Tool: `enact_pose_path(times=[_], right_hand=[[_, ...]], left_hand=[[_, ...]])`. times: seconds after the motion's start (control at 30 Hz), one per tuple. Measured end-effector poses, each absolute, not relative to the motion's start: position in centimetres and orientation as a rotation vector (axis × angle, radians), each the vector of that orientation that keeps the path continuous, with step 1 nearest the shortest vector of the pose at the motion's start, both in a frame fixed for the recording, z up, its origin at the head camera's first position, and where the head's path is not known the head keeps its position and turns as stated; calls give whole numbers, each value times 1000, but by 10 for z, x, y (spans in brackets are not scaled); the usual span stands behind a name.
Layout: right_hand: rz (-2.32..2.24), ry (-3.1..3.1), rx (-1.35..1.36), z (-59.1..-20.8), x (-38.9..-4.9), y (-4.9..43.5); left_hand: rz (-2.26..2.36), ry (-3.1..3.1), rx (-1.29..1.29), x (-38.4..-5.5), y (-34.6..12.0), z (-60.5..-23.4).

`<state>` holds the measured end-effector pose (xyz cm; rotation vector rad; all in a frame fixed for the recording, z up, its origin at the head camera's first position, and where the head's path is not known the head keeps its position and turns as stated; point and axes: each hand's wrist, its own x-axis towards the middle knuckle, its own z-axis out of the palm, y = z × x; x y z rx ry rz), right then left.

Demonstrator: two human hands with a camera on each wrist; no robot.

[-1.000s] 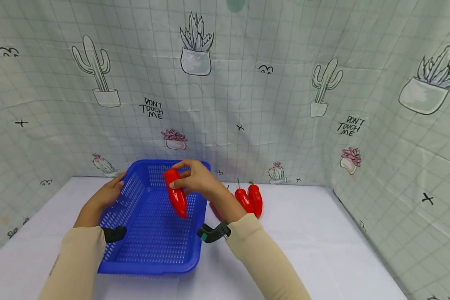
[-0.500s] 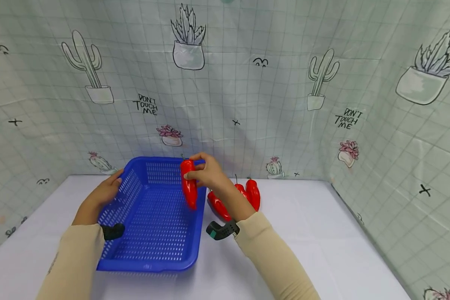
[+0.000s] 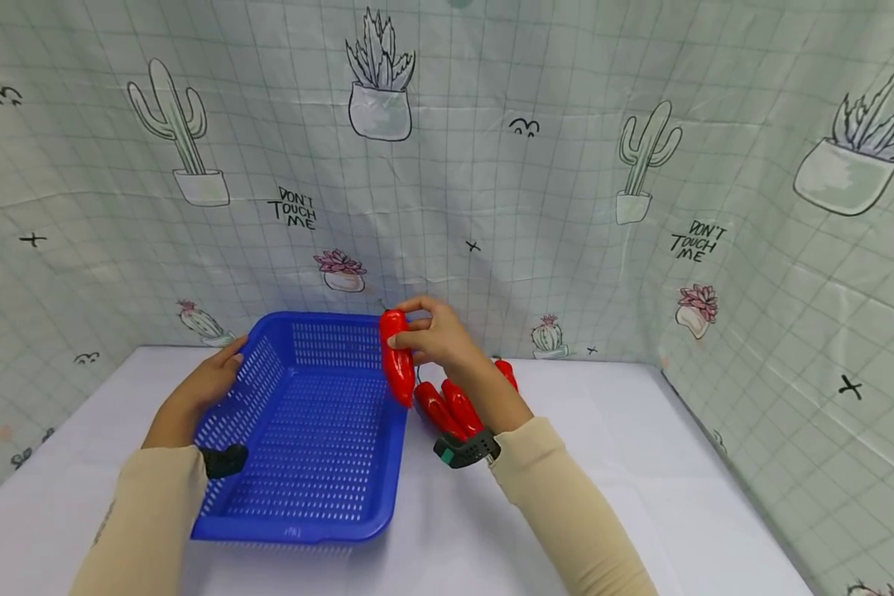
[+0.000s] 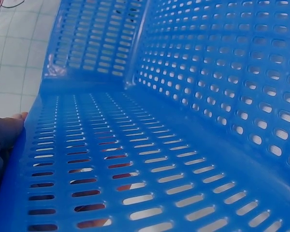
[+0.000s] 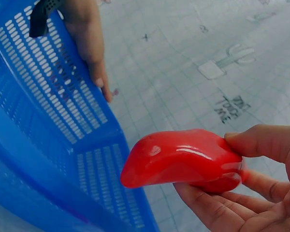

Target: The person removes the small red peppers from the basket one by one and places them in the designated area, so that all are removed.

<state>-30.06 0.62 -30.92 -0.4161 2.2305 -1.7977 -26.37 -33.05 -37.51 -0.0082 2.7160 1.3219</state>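
Observation:
My right hand [image 3: 447, 338] pinches a red chili pepper [image 3: 396, 358] between thumb and fingers, above the right rim of a blue plastic basket [image 3: 290, 530]. The pepper hangs tip down, its thin stem at the top. In the right wrist view the glossy red pepper [image 5: 183, 157] lies across the fingertips, beside the basket wall. On the basket's left side my left hand [image 3: 204, 385] grips the rim. The left wrist view shows a bit of that hand [image 4: 5, 133] at the rim; parts of its fingers show through the slots of the wall [image 4: 96, 145].
Several red peppers [image 3: 438, 410] lie on the white table [image 3: 581, 497] just right of the basket, partly hidden by my right forearm. A patterned cloth [image 3: 432, 190] with cactus drawings stands behind and at both sides.
My right hand has carried the pepper rightward, from over the middle of the basket to above its right rim. The left hand stays on the left rim; the head view has shifted slightly.

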Motion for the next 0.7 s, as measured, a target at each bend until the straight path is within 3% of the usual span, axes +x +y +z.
enact_pose_path(times=[0.37,0.7], right_hand=[[-1827,2265,-391,-313,-303,58],[-1808,2328,-379,-312,-313,73]], left_hand=[[1278,2728,17,-266,-316,-384],[1126,2847,-12,-262,-324,-370]])
